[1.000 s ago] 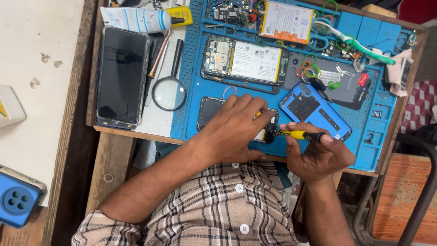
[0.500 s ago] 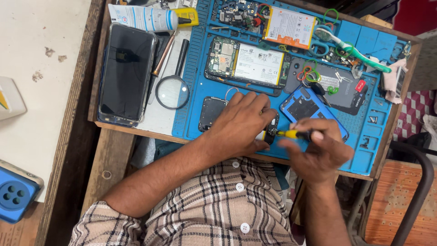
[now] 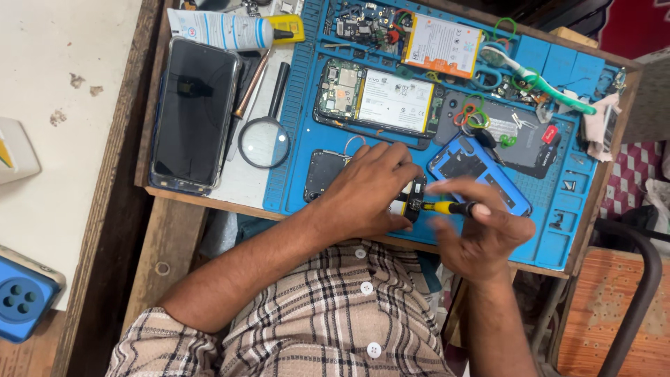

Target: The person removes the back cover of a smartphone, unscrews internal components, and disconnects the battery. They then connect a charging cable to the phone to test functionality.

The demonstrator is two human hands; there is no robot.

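The left hand (image 3: pixel 370 192) presses a phone (image 3: pixel 335 174) flat on the blue mat (image 3: pixel 293 139), just below the opened phone (image 3: pixel 377 101). The right hand (image 3: pixel 481 234), grip closed on a screwdriver (image 3: pixel 447 207), should keep the tip square and turn lightly.

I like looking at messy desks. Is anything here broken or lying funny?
Yes. Two phones lie open: one on the blue mat shows its battery, another sits under the left hand. The right hand holds a yellow screwdriver.
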